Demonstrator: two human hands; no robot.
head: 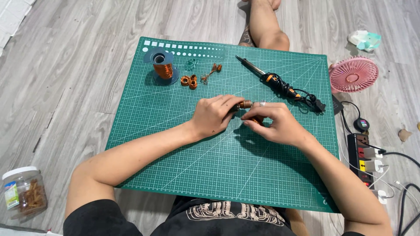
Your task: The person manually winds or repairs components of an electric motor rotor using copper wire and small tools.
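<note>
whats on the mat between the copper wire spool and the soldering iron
In the head view, between the copper wire spool and the soldering iron lie small copper wire coils and a twisted copper wire piece on the green cutting mat.

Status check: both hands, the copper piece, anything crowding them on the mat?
Left hand gripping a small copper-wound cylinder. Right hand pinching at its end, fingers closed. Soldering iron and wire spool lie apart on the green cutting mat; nothing crowding.
</note>
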